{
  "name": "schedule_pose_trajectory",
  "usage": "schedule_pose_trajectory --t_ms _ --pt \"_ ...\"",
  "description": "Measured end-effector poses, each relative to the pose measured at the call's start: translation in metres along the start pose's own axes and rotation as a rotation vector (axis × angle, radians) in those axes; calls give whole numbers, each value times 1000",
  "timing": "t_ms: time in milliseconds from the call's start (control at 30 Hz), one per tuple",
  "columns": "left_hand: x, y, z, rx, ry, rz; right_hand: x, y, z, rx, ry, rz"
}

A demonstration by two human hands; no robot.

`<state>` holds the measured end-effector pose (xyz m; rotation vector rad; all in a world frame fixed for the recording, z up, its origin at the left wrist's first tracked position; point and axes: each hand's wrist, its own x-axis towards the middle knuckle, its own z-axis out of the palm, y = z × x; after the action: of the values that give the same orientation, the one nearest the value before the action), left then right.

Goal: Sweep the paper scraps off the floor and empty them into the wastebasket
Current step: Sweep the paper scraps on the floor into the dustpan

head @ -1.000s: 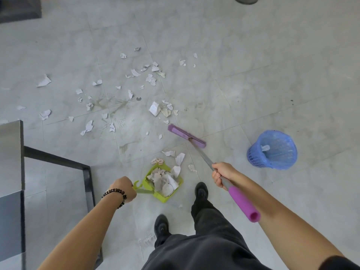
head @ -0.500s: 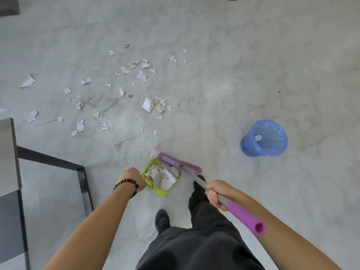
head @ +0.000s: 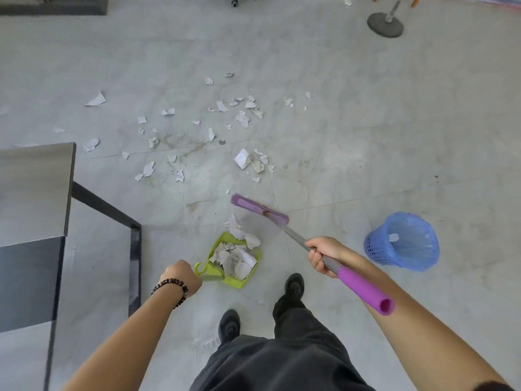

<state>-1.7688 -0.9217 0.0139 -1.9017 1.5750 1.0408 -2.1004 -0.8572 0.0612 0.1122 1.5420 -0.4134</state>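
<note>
My left hand (head: 182, 276) grips the handle of a lime-green dustpan (head: 218, 270) that rests on the floor, heaped with white paper scraps. My right hand (head: 324, 255) holds the grey shaft of a broom with a purple grip; its purple head (head: 259, 208) sits on the floor just beyond the pan's mouth. A few scraps (head: 239, 231) lie at the pan's lip. Several more paper scraps (head: 242, 159) are strewn over the grey tiles farther out. The blue mesh wastebasket (head: 401, 241) stands to my right, one scrap inside.
A steel table (head: 33, 190) with a dark frame leg (head: 135, 255) stands at my left, close to the dustpan. My two black shoes (head: 293, 286) are just behind the pan. A round stand base (head: 384, 24) sits far back right.
The broom head has moved away from the dustpan's mouth, out over the floor. The dustpan holds more paper, and some scraps sit at its lip. The view has shifted back.
</note>
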Motion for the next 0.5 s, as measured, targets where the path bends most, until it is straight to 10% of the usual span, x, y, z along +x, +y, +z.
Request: schedule_pose_trajectory --t_ms 267,500 --pt "5 -7 6 -66 38 -107 66 -43 55 -328 152 -330" --pt "15 8 1 -56 49 -124 106 -50 63 -538 172 -236"
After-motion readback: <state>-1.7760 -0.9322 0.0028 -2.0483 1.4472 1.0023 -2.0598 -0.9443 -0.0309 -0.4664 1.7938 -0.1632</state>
